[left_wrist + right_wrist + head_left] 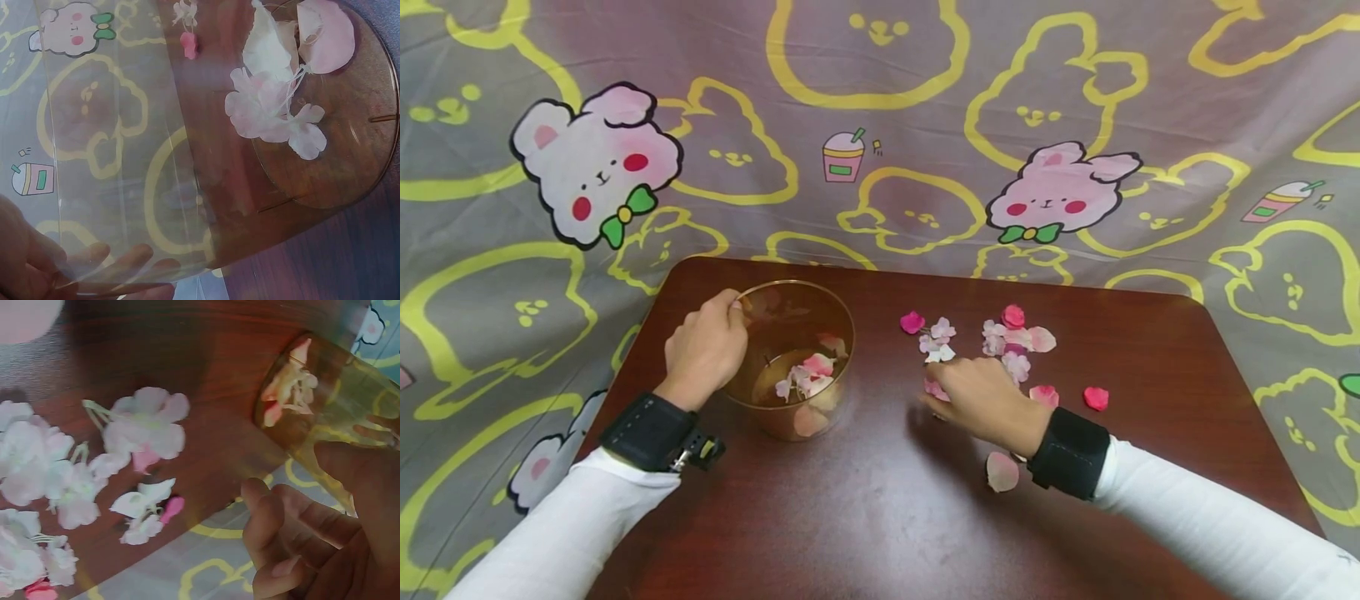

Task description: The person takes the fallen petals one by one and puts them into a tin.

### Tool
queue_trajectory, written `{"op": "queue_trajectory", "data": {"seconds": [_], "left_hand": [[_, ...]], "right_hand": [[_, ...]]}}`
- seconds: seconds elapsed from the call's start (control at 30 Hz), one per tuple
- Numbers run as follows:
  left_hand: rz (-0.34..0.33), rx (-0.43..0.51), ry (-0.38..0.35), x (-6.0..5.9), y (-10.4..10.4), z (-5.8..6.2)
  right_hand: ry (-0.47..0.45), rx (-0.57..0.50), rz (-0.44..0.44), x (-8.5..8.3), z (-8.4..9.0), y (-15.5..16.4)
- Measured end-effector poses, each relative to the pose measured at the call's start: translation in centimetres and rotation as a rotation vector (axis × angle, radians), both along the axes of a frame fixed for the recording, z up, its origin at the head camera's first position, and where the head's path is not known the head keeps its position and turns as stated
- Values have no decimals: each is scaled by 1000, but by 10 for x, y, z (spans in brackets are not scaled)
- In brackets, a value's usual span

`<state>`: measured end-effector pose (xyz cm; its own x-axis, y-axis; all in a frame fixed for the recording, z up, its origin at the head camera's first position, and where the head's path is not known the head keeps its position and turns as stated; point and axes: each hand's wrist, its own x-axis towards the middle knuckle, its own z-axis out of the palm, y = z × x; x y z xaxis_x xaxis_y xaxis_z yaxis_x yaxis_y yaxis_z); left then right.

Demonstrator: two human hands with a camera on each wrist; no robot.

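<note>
My left hand grips the rim of a see-through amber bucket on the left of the table, its fingers showing through the wall in the left wrist view. Pale pink blossoms and a few petals lie on the bucket's bottom. My right hand is over the scattered flowers, palm down. In the right wrist view its fingers bend loosely apart from the thumb, with nothing between them. Close by on the table are a pale blossom cluster and a small white blossom.
Beyond my right hand lie pink blossoms, a red petal and a magenta petal. Another red petal is farther right, and a pale petal lies nearer. A cartoon-print cloth hangs behind the brown table.
</note>
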<state>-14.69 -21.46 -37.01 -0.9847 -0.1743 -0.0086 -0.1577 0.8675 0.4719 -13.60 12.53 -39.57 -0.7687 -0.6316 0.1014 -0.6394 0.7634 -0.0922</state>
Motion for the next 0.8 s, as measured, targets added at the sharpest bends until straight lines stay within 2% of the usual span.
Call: {"op": "queue_trajectory", "data": {"seconds": [0.37,0.5,0.6,0.8], "left_hand": [[9,-1,7,0,0,0],[10,0,9,-1,0,0],[9,0,11,-1,1,0],[9,1,0,-1,1,1]], "right_hand": [[-103,27,12,3,-16,22],[-194,31,-6,6,-21,32],[-269,55,-17,8,-23,38],[-327,140,-32,12,-22,48]]}}
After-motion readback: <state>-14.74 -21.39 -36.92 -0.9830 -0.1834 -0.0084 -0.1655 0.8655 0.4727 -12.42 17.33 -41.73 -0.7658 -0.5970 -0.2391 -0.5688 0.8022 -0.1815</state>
